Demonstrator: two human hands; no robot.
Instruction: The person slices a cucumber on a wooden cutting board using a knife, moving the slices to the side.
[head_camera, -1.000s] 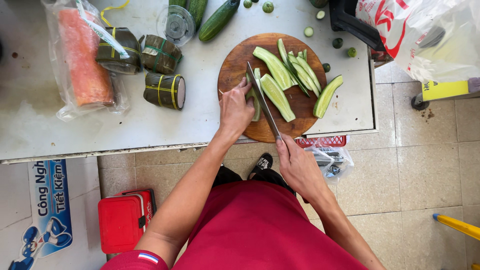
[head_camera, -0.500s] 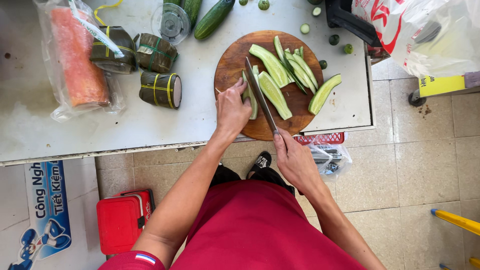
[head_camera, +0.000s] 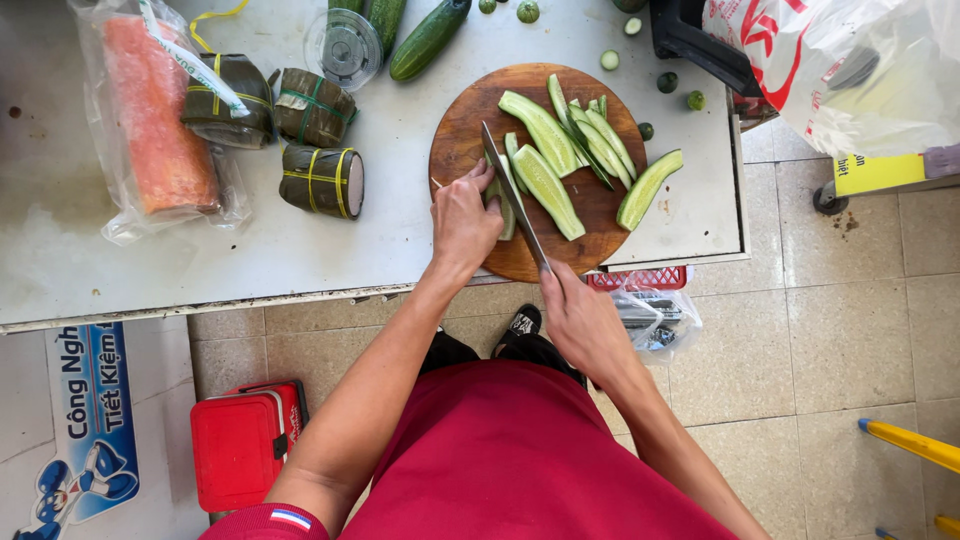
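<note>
Slicing cucumber lengthwise on a round wooden cutting board (head_camera: 465, 135) at the near edge of the white table (head_camera: 150, 260). Right hand (head_camera: 583, 322) is clenched around the handle of a knife (head_camera: 512, 193), blade angled across the board. Left hand (head_camera: 462, 218) presses down on a cucumber piece (head_camera: 506, 205) just beside the blade, fingers curled on it. Done so far: several long cucumber strips (head_camera: 560, 140) piled on the board's far right side. Left: whole cucumbers (head_camera: 428, 38) lie uncut beyond the board. Cut-off ends (head_camera: 667, 82) scattered on the table. Leaf-wrapped bundles (head_camera: 318, 180) and a bagged pink roll (head_camera: 150, 115) sit to the left, untouched.
</note>
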